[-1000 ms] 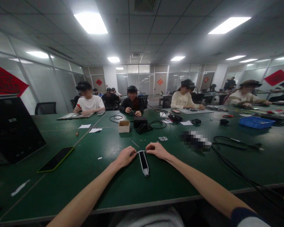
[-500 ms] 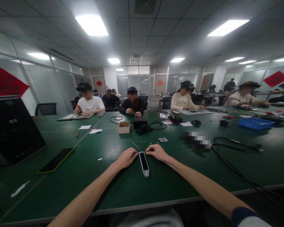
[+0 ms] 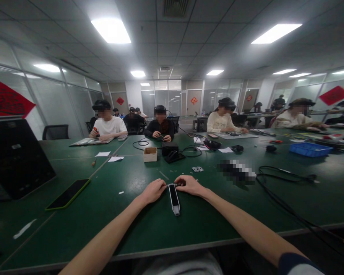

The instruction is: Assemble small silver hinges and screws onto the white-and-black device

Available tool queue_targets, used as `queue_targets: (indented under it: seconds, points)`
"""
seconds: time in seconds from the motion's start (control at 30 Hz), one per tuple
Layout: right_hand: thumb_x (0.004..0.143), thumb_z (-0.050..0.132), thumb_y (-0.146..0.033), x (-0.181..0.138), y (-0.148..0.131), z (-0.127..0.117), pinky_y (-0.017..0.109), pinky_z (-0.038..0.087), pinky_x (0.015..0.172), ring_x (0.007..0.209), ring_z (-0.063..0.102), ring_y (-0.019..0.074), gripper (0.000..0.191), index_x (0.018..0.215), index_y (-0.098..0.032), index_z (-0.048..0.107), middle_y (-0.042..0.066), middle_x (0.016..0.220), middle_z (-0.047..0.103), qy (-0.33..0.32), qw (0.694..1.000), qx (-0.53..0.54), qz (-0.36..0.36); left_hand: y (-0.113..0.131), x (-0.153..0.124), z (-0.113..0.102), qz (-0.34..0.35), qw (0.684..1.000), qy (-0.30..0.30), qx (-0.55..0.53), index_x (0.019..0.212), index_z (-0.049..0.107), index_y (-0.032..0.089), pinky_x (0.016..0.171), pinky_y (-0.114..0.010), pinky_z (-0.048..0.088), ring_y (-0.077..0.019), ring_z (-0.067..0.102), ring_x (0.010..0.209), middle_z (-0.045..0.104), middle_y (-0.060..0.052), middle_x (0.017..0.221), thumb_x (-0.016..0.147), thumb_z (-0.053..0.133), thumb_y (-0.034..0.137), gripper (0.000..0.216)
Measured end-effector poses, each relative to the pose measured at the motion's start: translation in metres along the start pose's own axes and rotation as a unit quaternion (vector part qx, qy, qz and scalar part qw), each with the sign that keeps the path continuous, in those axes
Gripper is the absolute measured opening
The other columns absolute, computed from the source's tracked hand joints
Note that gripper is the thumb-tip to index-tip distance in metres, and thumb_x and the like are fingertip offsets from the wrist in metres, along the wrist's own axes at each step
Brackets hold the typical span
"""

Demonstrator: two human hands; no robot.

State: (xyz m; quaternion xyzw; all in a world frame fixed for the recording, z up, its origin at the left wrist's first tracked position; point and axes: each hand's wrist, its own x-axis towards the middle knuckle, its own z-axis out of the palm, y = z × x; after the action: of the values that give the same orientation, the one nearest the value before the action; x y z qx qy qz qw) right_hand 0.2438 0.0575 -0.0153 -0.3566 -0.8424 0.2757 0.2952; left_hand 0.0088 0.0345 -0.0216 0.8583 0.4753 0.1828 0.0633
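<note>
In the middle of the head view a long, narrow device (image 3: 174, 196) with a black face and a pale grey rim lies on the green table (image 3: 109, 225), its tapered grey end towards me. My left hand (image 3: 154, 190) is closed at the far left corner, fingertips pinching its edge. Opposite it, my right hand (image 3: 189, 185) has thumb and index finger curled together at the far right corner; whatever is between them is too small to make out. Just beyond lie small grey metal pieces (image 3: 197, 169) and several tiny rings or bits.
A phone (image 3: 68, 194) in a green case and a black computer case (image 3: 20, 156) are at left. Beyond my hands stand a small open box (image 3: 150, 154) and a black device (image 3: 171, 151). Black cables (image 3: 278, 196) and a blue tray (image 3: 310, 149) lie right. Several people sit opposite.
My right hand has shifted slightly left and its index finger now reaches closer over the device's far corner. The left hand and the device stay almost where they were.
</note>
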Motion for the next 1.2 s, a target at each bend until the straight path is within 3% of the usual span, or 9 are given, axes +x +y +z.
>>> queue_targets:
  seconds: [0.3, 1.2]
  points:
    - [0.078, 0.063, -0.032, 0.0008, 0.0025, 0.0015, 0.026, 0.049, 0.068, 0.073, 0.061, 0.0147, 0.018, 0.088, -0.017, 0.068, 0.003, 0.084, 0.066, 0.018, 0.999, -0.039, -0.026, -0.0019, 0.0005, 0.0004, 0.012, 1.0, 0.003, -0.001, 0.09, 0.058, 0.019, 0.077, -0.03, 0.044, -0.018, 0.056, 0.086, 0.059, -0.004, 0.09, 0.093, 0.041, 0.028, 0.019]
    - [0.078, 0.062, -0.028, 0.0018, -0.0003, -0.0047, 0.026, 0.048, 0.066, 0.073, 0.058, 0.0138, 0.016, 0.089, -0.017, 0.064, 0.002, 0.084, 0.064, -0.017, 0.998, -0.059, -0.012, -0.0005, 0.0001, -0.0002, 0.02, 1.0, 0.008, 0.0, 0.089, 0.057, 0.019, 0.075, -0.027, 0.044, -0.017, 0.057, 0.083, 0.058, -0.004, 0.09, 0.094, 0.042, 0.027, 0.018]
